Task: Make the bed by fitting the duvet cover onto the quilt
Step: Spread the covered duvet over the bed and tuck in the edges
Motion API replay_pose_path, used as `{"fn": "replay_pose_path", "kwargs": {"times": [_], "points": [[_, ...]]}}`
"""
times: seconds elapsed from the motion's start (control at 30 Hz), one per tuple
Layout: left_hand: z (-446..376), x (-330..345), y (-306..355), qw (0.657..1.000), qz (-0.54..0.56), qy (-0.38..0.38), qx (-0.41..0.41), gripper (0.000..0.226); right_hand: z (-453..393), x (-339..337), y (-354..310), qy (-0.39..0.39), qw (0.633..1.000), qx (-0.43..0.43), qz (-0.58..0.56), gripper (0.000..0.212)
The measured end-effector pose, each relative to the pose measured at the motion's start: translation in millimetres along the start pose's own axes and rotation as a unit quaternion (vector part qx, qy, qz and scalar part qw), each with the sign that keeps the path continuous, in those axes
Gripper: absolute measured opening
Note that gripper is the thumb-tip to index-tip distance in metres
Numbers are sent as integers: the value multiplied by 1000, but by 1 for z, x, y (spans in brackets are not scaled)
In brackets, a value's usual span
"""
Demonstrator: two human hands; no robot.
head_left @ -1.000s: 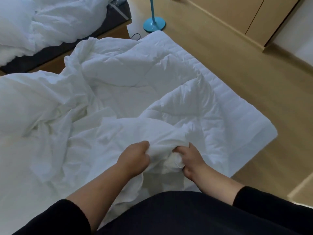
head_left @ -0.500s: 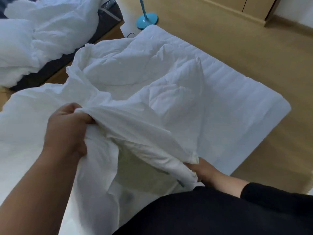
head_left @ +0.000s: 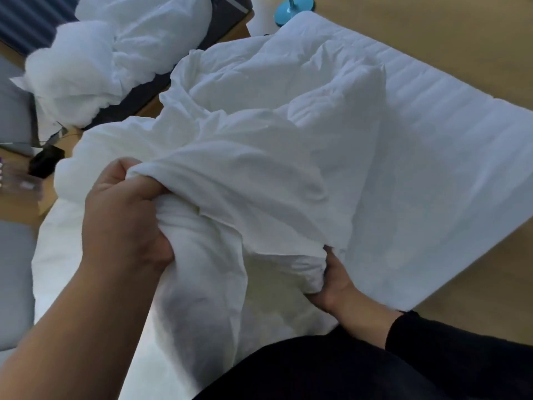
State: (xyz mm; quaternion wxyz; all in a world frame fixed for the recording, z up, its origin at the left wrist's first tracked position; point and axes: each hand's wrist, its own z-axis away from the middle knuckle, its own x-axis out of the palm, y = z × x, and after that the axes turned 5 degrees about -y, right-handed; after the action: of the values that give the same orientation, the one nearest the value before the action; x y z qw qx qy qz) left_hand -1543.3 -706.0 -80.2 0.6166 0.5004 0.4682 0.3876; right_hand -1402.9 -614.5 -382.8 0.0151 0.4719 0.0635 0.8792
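Head view: the quilt (head_left: 288, 82) sprawls rumpled over the mattress (head_left: 461, 145), its near corner bunched under the thin duvet cover (head_left: 245, 180), likely being worked inside. Left hand (head_left: 124, 217) grips a raised cover fold, holding it up; right hand (head_left: 331, 281) clutches the lower corner bundle

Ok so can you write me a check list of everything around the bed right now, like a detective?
Surface: white mattress pad on a wooden floor.
Job's things: thin duvet cover bunched over the puffy quilt.
Clutter: another heap of white bedding; small black object.
Hands: left hand grips the cover's edge; right hand grips a bunched corner.
Cables: thin cord near the black object, blurred.
Surroundings: blue stand base; grey cushion.
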Motion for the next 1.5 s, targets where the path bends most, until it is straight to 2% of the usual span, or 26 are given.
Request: {"fn": "replay_pose_path", "kwargs": {"times": [0.07,0.1,0.17,0.23,0.3,0.33,0.37,0.4,0.43,0.47,0.53,0.57,0.63,0.67,0.7,0.8,0.9,1.0,1.03,1.17,1.27,1.3,1.33,1.43,1.47,1.5], "points": [[7,-21,-11,1000,-26,-7,3,33,-9,8,-30,41,988,-145,4,81],[12,-31,-15,998,-60,-18,10,28,-9,14,-48,81,972,-217,23,85],[16,-57,-26,970,-229,-48,60,22,-2,15,-86,142,930,-331,78,73],[9,-83,-41,887,-448,-85,73,24,22,28,-115,192,883,-394,168,58],[-8,-109,-57,801,-589,-106,30,9,49,46,-124,208,855,-403,253,48],[-14,-118,-64,756,-648,-88,-2,5,60,56,-117,202,850,-395,284,41],[-20,-125,-71,725,-686,-51,-21,17,69,67,-105,184,846,-383,322,37],[-22,-128,-79,714,-700,-18,-8,29,77,75,-92,173,840,-364,364,37],[-21,-124,-86,720,-692,-4,46,39,83,84,-81,163,830,-349,404,36],[-16,-111,-93,729,-672,-25,131,47,88,92,-74,152,823,-335,432,31],[6,-70,-111,721,-625,-156,255,58,94,107,-66,137,822,-311,458,17],[18,-44,-121,704,-616,-224,273,68,96,115,-65,132,825,-301,460,12],[34,7,-133,688,-614,-302,243,92,101,131,-69,123,829,-284,465,13],[36,28,-140,687,-612,-323,222,97,103,136,-71,121,832,-277,465,16],[35,43,-148,692,-607,-332,207,91,105,140,-76,116,833,-271,468,18],[23,72,-152,757,-563,-285,167,38,107,147,-94,95,820,-236,512,12],[10,79,-140,803,-539,-242,82,6,107,148,-116,65,807,-186,557,12],[-2,69,-130,792,-571,-204,77,14,99,145,-150,71,716,-110,686,21],[-5,63,-124,785,-585,-184,82,18,96,143,-161,76,703,-77,703,23],[-7,37,-110,759,-628,-155,71,20,77,147,-185,56,745,51,663,46],[6,27,-111,741,-647,-168,63,25,56,161,-187,37,760,11,649,102],[12,26,-113,740,-643,-187,66,28,52,169,-186,26,763,6,646,107],[19,25,-116,740,-635,-204,83,31,48,173,-186,32,768,-6,639,100],[40,31,-120,761,-595,-204,160,29,39,165,-186,121,809,-66,571,45],[46,34,-120,774,-575,-194,182,25,35,157,-184,152,814,-69,557,40],[51,37,-120,783,-560,-187,196,21,35,149,-181,185,817,-57,543,49]]}}
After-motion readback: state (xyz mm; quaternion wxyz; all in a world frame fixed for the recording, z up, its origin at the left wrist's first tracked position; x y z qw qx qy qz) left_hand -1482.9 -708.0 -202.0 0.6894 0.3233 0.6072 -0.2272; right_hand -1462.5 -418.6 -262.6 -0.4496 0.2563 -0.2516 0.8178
